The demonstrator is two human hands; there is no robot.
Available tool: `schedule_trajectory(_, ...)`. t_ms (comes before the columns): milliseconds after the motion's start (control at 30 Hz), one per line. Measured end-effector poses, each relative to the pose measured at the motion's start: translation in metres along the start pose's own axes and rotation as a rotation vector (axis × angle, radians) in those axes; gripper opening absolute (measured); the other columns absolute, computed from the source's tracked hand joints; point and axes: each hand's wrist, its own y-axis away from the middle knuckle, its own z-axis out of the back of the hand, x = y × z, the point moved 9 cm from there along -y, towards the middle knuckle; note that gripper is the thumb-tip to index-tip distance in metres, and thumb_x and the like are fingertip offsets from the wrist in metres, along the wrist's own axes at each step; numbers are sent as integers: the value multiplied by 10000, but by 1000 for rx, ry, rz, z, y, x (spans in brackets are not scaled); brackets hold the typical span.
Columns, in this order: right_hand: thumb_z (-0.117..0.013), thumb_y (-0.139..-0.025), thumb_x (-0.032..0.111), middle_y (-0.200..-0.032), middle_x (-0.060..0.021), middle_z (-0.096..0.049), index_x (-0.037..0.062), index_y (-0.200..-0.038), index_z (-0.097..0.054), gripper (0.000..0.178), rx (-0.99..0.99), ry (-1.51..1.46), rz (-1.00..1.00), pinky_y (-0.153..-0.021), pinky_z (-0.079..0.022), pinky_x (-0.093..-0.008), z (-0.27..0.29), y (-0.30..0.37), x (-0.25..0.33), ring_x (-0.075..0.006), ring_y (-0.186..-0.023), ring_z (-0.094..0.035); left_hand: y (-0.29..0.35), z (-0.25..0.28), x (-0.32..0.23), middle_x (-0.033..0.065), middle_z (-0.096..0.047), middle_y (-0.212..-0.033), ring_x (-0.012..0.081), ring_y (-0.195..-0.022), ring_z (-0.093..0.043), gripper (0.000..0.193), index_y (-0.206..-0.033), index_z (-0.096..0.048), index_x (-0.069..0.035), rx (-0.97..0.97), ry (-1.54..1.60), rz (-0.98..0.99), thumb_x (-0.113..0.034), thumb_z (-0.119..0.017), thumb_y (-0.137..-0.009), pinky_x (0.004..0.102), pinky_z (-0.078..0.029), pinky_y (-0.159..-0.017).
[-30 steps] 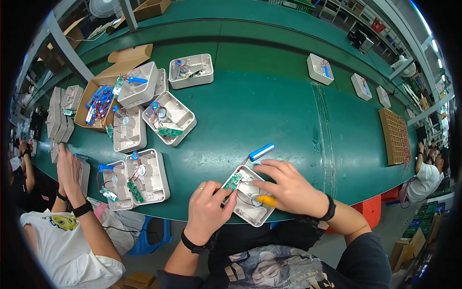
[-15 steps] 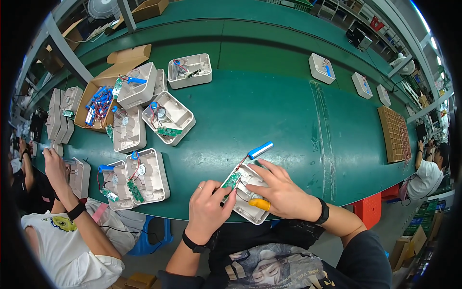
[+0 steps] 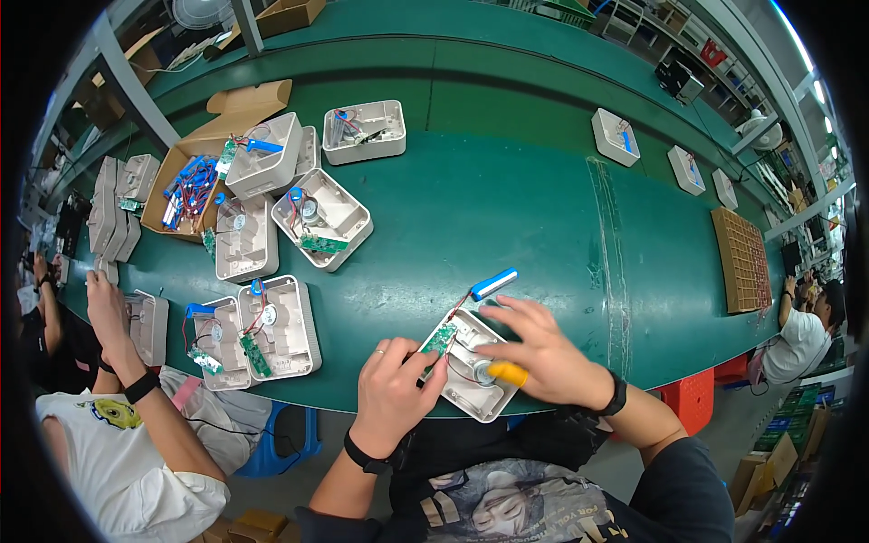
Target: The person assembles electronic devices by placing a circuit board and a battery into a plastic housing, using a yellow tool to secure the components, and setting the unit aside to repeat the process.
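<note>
A person in a dark printed T-shirt (image 3: 507,502) works over an open white plastic case (image 3: 468,404), set aslant at the near edge of a green surface (image 3: 471,208). The left hand (image 3: 396,385) pinches the lower end of a small green circuit board (image 3: 442,338) between thumb and fingers at the case's left side. The right hand (image 3: 543,353), slightly blurred, spreads its fingers wide over the opposite side, a yellow finger cover (image 3: 510,373) close to a round speaker (image 3: 482,374) inside. Thin wires (image 3: 460,303) lead toward a blue battery (image 3: 494,284) lying on the surface just beyond the case. To the left, a pair of open cases (image 3: 294,346) stands side by side, each with a board and a battery; behind them, more cases crowd a cardboard box (image 3: 235,118) filled with blue batteries (image 3: 189,190). At right, three cases (image 3: 607,152) stand in a spaced row beyond a divided cardboard tray (image 3: 742,262). At far left, a co-worker's hand (image 3: 109,312) is raised beside another case (image 3: 156,330).
</note>
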Motion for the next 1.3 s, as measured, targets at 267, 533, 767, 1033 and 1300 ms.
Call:
schedule_trajectory(267, -732, -911, 57, -1204, -134, -737, 46, -1259, -760, 350, 220, 179, 82, -989, -555, -416, 11, -65, -61, -341, -1145, -680, -2, -8, -15, 84, -639, -873, 289, -767, -645, 109, -869, -774, -36, -40, -29, -46, -74, -861, -817, 408, -535, -662)
schedule_trajectory(533, -742, -902, 78, -1118, -155, -746, 22, -1181, -776, 287, 335, 123, 41, -872, -588, -424, 8, -65, -39, -350, -983, -713, 2, 0, -15, 96, -635, -842, 301, -776, -650, 98, -849, -774, -24, -49, 2, -20, -34, -855, -795, 415, -524, -673)
schedule_trajectory(767, -776, -899, 101, -1063, -140, -720, 23, -1165, -783, 277, 294, -310, -217, -775, -586, -419, 25, -66, -21, -330, -874, -706, 8, 7, -3, 93, -641, -849, 299, -772, -651, 96, -842, -777, -30, -58, 22, -1, -49, -858, -794, 413, -531, -675)
schedule_trajectory(1033, -823, -883, 104, -1002, -118, -665, 59, -1213, -788, 335, 134, 15, 17, -786, -572, -399, -9, -39, 10, -312, -890, -675, 10, 7, 2, 84, -652, -856, 280, -768, -655, 97, -846, -783, -33, -63, 32, -5, -59, -861, -792, 403, -539, -669)
schedule_trajectory(1300, -840, -866, 157, -1225, -130, -670, 125, -1311, -760, 453, -64, 53, 4, -915, -541, -437, 1, -5, 18, -338, -1081, -670, 10, 11, 11, 72, -644, -859, 268, -753, -645, 107, -836, -770, -44, -59, 23, -32, -87, -863, -808, 394, -536, -650)
